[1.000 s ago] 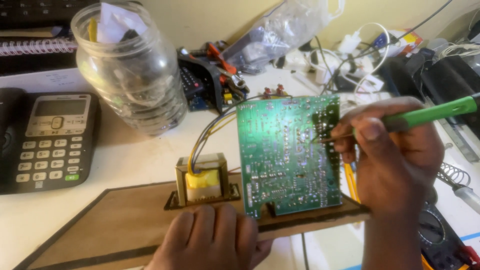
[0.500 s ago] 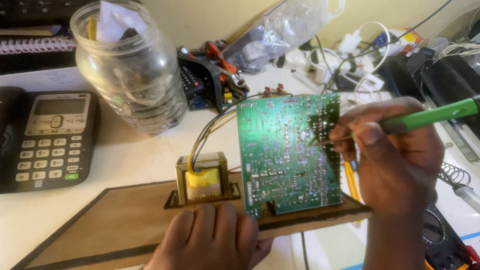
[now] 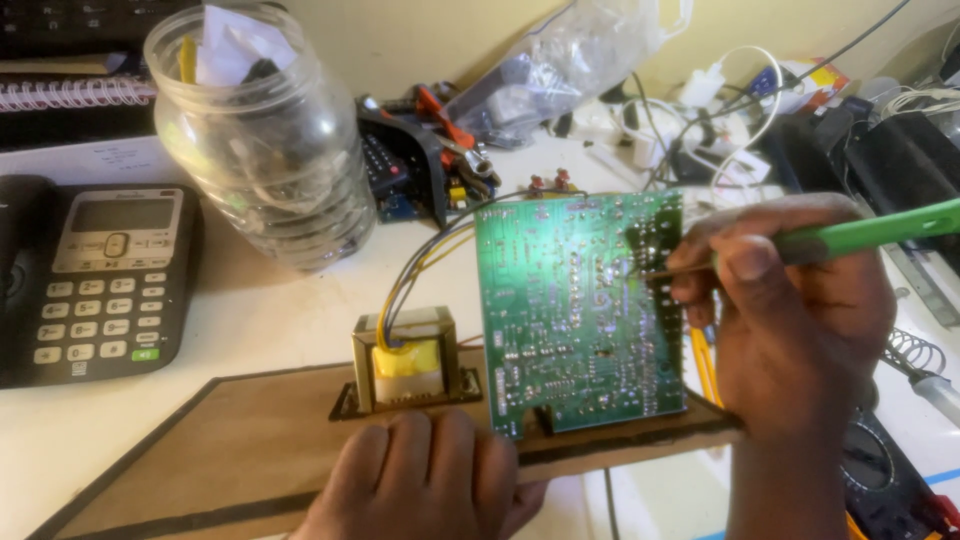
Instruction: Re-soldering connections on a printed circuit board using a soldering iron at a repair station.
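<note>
Head view: right hand (image 3: 795, 320) pinching green tool (image 3: 860, 235) against circuit board (image 3: 580, 310); left hand (image 3: 425, 480) flat on wooden board (image 3: 250, 440).

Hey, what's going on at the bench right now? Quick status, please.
Left hand flat on the wooden board. Right hand grips a green tool, tip on the upright green circuit board. Nothing between tip and board; glass jar stands behind.

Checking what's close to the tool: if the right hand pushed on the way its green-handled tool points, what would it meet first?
The right hand holds the green-handled tool pointing left; its tip looks at or nearly on the upright green circuit board, so the board comes first. Depth is unclear.
</note>
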